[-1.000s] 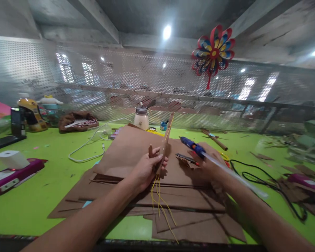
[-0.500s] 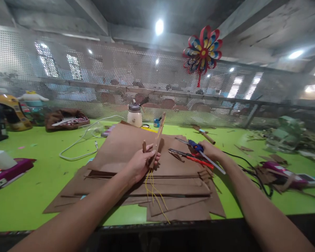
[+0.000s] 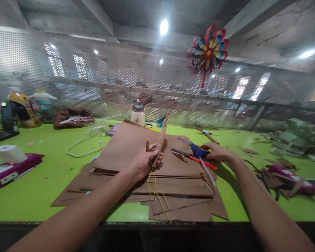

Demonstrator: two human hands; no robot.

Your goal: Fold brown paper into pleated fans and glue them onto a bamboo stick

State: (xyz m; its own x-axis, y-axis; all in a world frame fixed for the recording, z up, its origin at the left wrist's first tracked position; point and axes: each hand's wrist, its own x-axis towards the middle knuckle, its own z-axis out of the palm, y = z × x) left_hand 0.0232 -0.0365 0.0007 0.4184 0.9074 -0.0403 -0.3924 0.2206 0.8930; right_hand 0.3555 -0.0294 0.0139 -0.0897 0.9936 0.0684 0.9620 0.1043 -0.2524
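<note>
My left hand (image 3: 146, 161) is closed around a narrow brown cardboard strip (image 3: 162, 134) that stands upright at a slant. A short brown piece (image 3: 147, 145) sticks up by the thumb. Thin yellow cords (image 3: 155, 189) hang from the strip's lower end over the stacked cardboard. On the right, my right hand (image 3: 216, 151) has its fingers curled at the handle of a blue glue gun (image 3: 198, 150), whose nozzle points left. A translucent glue stick (image 3: 208, 171) juts from its rear. Beneath the gun lies a dark-bladed tool with red-orange handles (image 3: 203, 162).
A stack of brown cardboard sheets (image 3: 126, 148) covers the middle of the green table (image 3: 52, 182). Behind it stand a lidded cream jar (image 3: 138, 114) and a small blue pot (image 3: 160, 122). White cable (image 3: 81, 155) and purple power strips (image 3: 15, 171) lie at the sides.
My right hand and the glue gun have turned; the glue stick now points more toward me. My left hand keeps its grip on the strip. The whole view has shifted slightly.
</note>
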